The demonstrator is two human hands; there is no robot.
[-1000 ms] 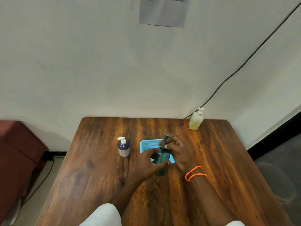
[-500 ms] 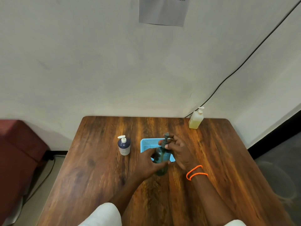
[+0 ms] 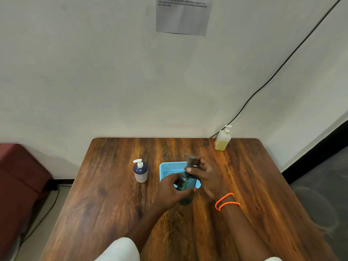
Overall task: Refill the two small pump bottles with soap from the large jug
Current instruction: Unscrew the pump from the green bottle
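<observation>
Little has moved since a second ago: only the pump head has turned between the right hand's (image 3: pixel 205 176) fingers.

Left hand (image 3: pixel 172 192) grips the teal bottle (image 3: pixel 186 187) at table centre, before the blue tray (image 3: pixel 169 169); right fingers pinch its pump (image 3: pixel 190 159), apparently unscrewing. Navy bottle (image 3: pixel 140 171) stands capped left; yellow bottle (image 3: pixel 222 139) waits at the far right corner. Filling seems not yet begun.

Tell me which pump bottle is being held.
The teal bottle at the table's middle: the left hand grips its body, the right hand its pump. The navy bottle and yellow bottle stand untouched.
</observation>
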